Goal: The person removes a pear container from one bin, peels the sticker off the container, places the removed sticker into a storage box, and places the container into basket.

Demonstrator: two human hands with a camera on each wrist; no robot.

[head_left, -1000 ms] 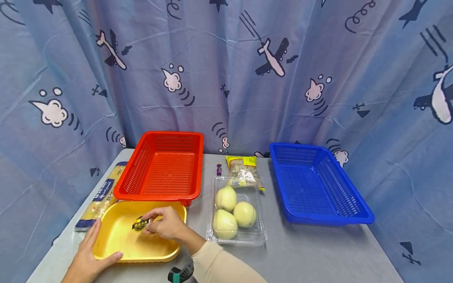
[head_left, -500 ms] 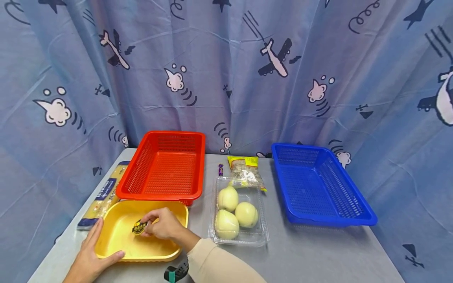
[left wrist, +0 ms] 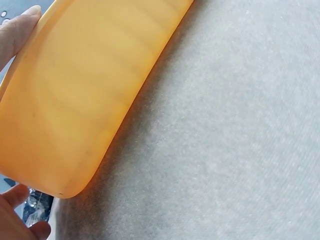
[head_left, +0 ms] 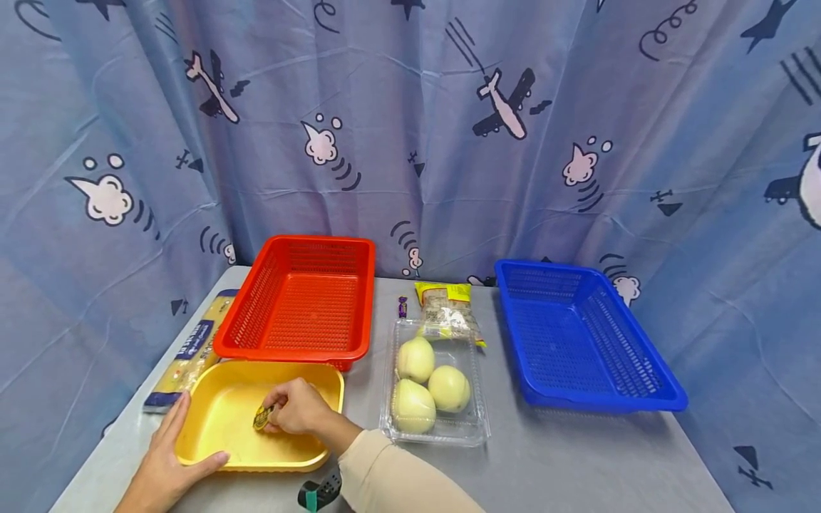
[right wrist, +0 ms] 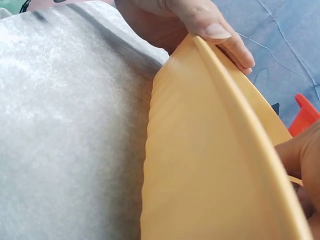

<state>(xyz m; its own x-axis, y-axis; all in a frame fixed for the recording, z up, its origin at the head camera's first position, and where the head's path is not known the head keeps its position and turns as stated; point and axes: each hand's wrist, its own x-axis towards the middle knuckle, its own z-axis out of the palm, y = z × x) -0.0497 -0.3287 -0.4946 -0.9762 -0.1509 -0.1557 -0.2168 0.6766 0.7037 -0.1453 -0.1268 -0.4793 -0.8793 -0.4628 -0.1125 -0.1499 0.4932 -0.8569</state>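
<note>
A yellow plastic basin (head_left: 221, 406) stands at the front left of the table. My left hand (head_left: 163, 459) holds its near left corner, thumb over the near rim and fingers along the outer left side. Inside the basin, my right hand (head_left: 301, 410) pinches a small black-and-gold label (head_left: 261, 417) close over the floor. From the right wrist, the basin's outer wall (right wrist: 200, 140) hides most of that hand and all of the label. The left wrist view shows the thumb (left wrist: 20, 30) at the rim.
Behind the basin stands a red basket (head_left: 314, 306), with a pasta packet (head_left: 192, 349) along its left. Farther right lie a clear box of pears (head_left: 420, 392), a yellow snack bag (head_left: 447, 306) and a purple-wrapped candy (head_left: 402, 307). A blue basket (head_left: 584, 342) stands at the right.
The label, face-up on the basin floor a second ago, now stands tilted and narrower between the right fingers. The left hand keeps its hold; the whole head view has shifted slightly.
</note>
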